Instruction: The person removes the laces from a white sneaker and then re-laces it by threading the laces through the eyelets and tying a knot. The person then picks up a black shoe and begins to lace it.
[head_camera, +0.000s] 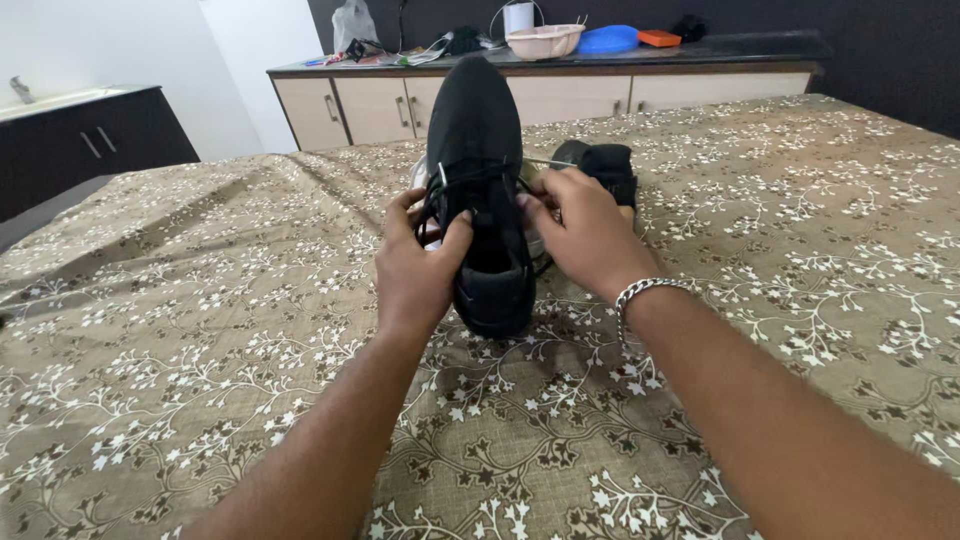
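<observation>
Head view: left hand (415, 265) and right hand (585, 235) grip black shoe (475, 130) (laces).

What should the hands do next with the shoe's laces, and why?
Probably pull the lace snug. Both the left hand and the right hand pinch it on either side of the black shoe, which stands on the patterned bedspread, and the lace looks loose across the tongue.

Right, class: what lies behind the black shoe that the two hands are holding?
Behind the black shoe a second dark shoe lies on the patterned bedspread. Only its right part shows; the rest is covered by the held shoe and the right hand.
</observation>
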